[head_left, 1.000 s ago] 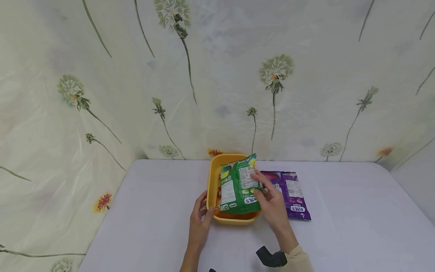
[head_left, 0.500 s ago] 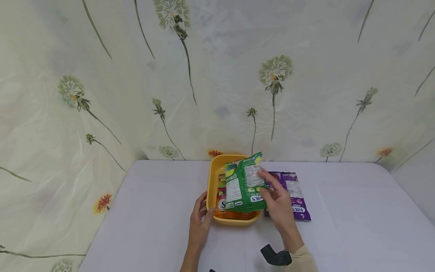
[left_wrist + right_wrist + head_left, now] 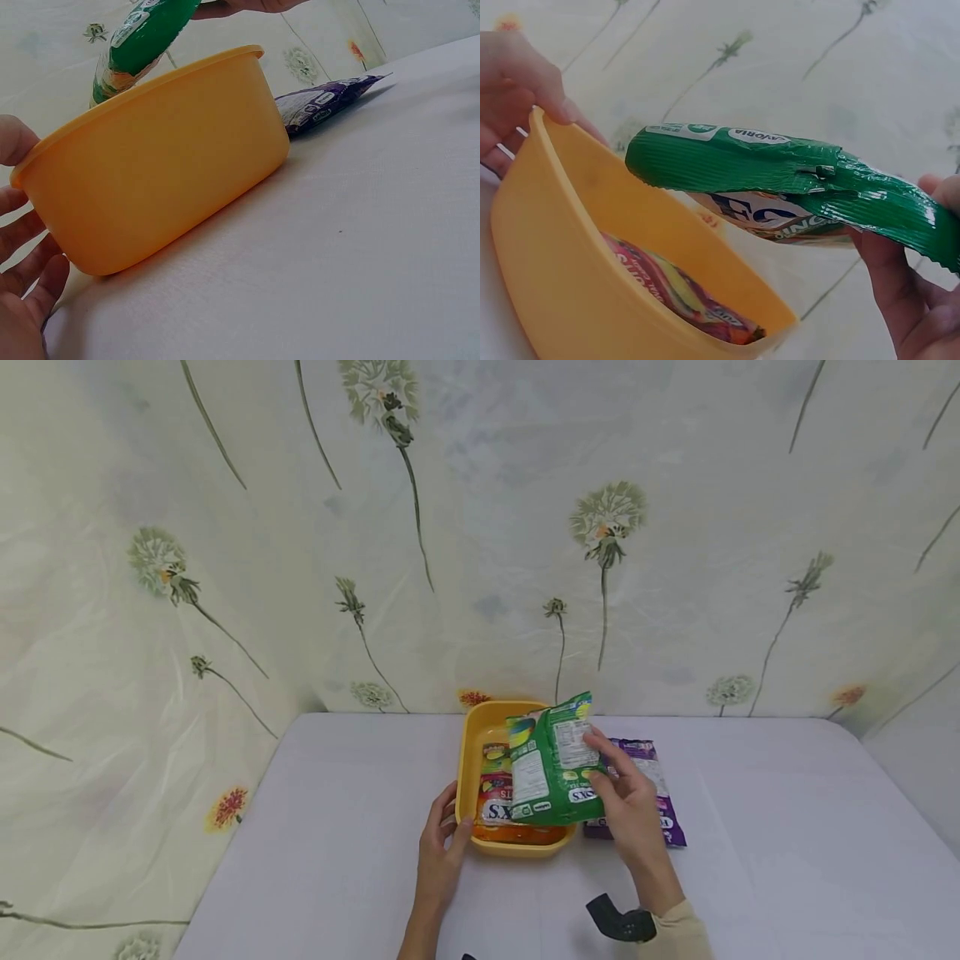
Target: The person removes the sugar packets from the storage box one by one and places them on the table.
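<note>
In the head view my right hand (image 3: 632,806) pinches the right side of a green Fox's candy bag (image 3: 536,781), thumb on its printed face. The bag hangs tilted over the right part of a yellow plastic container (image 3: 468,752); the right wrist view shows the bag (image 3: 727,161) raised above the rim. My left hand (image 3: 441,852) grips the container's near left corner, its thumb at the rim and fingers along the outer wall. Inside lies a red and orange candy bag (image 3: 495,789), partly covered by the green one in the head view.
A purple Fox's candy bag (image 3: 671,822) lies flat on the white-covered table (image 3: 787,827), right of the container and partly behind my right hand. A dandelion-patterned cloth (image 3: 495,527) hangs behind the table. A black curved piece (image 3: 622,922) sits at my right wrist.
My right hand has lifted the green candy bag and moved it rightward, uncovering more of the red bag in the container. The left hand and the container have stayed in place.
</note>
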Available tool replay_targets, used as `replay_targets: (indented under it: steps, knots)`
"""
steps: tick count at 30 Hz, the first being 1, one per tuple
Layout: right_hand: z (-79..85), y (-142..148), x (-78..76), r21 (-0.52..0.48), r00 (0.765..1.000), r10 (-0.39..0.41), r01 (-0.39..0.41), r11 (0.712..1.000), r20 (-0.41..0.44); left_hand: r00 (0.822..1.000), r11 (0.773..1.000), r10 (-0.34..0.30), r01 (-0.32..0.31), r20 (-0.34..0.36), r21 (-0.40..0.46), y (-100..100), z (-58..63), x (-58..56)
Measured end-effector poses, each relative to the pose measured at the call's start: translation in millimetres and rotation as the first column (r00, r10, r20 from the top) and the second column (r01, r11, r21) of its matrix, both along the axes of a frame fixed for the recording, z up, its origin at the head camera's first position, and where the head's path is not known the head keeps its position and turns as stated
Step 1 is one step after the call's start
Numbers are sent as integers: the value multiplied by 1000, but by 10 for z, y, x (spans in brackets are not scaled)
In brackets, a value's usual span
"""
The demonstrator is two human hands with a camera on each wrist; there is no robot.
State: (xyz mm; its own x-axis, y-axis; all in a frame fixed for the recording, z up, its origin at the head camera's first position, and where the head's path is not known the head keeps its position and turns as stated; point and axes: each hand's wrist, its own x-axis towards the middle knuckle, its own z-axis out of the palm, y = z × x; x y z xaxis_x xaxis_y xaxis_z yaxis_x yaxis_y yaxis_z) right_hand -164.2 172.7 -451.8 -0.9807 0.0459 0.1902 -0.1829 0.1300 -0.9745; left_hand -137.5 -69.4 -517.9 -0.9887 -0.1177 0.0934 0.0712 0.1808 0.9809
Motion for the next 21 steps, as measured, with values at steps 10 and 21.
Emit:
replay_targets:
  steps: [10, 21]
  knots:
    - [25, 102, 9, -16, 999, -33, 33, 999, -21, 1000, 1000, -8, 8, 20, -13, 13, 158, 63]
    - [52, 215, 15, -51, 997, -35, 31, 998, -73, 1000, 1000, 12, -12, -5, -7, -4, -215, -77]
